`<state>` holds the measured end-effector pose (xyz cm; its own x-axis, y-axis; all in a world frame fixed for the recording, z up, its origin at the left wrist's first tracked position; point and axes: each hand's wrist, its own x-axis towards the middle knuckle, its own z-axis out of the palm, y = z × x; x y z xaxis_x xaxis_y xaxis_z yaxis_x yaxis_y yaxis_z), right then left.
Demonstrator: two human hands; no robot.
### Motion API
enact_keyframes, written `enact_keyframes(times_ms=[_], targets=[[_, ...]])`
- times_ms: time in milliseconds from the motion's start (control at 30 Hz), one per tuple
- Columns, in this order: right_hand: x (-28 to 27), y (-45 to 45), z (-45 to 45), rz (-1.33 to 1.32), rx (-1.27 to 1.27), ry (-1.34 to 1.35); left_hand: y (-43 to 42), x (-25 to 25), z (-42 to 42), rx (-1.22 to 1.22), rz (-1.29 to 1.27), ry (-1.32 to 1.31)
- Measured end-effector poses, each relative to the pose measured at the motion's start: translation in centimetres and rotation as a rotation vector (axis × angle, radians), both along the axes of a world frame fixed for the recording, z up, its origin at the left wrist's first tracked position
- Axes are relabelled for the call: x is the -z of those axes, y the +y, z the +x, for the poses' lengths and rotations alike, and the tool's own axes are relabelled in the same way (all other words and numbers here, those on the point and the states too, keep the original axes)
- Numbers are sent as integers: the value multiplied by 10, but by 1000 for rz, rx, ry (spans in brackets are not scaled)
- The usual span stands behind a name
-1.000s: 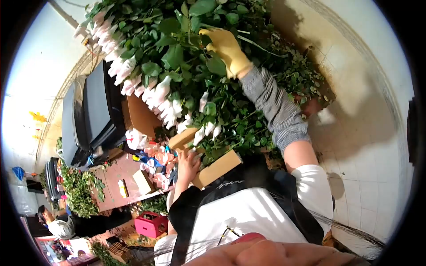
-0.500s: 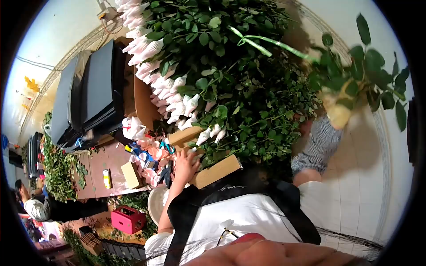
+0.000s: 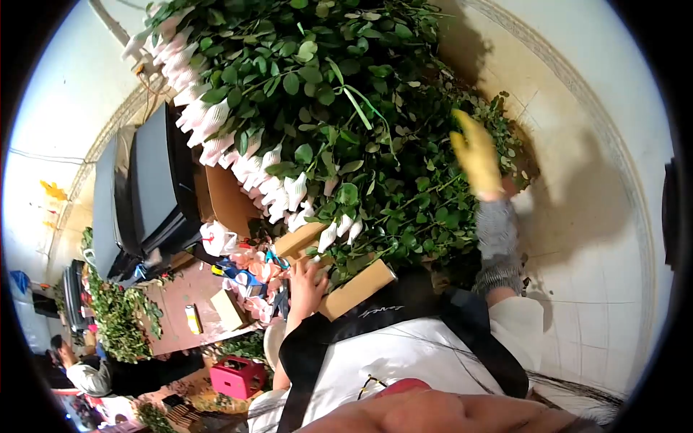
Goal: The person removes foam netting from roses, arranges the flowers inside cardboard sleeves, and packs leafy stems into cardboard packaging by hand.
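Note:
My right hand (image 3: 476, 155), in a yellow glove below a grey striped sleeve, is held over the right side of a large pile of leafy stems (image 3: 390, 159). Its fingers are extended and nothing is in them. White-netted flower heads (image 3: 216, 130) line the pile's left edge. Bare, my left hand (image 3: 307, 285) rests by the cardboard edges near the pile's lower end; its fingertips are partly hidden, and whether it holds anything is unclear. Close to its left are pink petals (image 3: 260, 267) and dark-handled scissors (image 3: 281, 297).
Dark grey panels (image 3: 162, 173) stand at the left beside a cardboard box (image 3: 227, 195). A yellow-and-white cutter (image 3: 193, 319) and small carton (image 3: 229, 309) lie on the reddish table (image 3: 170, 307). Below are a pink stool (image 3: 238, 377) and, farther left, another person (image 3: 90, 375).
The leafy stem my right hand carried out to the right is no longer in it, and that hand has come back over the pile. My left hand stays near the same cardboard edges.

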<state>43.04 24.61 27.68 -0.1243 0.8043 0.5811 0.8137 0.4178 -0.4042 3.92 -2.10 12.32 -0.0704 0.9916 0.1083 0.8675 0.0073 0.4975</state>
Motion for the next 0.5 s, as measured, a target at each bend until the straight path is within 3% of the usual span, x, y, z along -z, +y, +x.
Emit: enact_keyframes(times_ms=[67, 133, 200, 267, 300, 333, 400, 433, 500], targets=[[-13, 39, -60, 75, -235, 54, 1, -1, 0, 28, 27, -4], [-18, 114, -114, 371, -320, 21, 1, 3, -1, 43, 45, -23], [33, 187, -132, 294, -139, -266, 0, 2, 0, 14, -51, -37], [42, 176, -137, -67, -68, -601, 0, 5, 0, 3, -44, -55], [39, 153, -129, -115, -49, -723, 0, 5, -1, 18, -10, 3], [73, 159, -124, -41, 23, -624, 0, 4, 0, 12, -10, 14], [73, 115, -96, -178, 22, -628, 0, 1, 3, -3, -30, 2], [139, 127, -83, -86, 103, -428, 1, 1, 3, -8, -40, -1], [169, 98, -47, -72, 78, -479, 0, -3, 5, -14, -64, 22]])
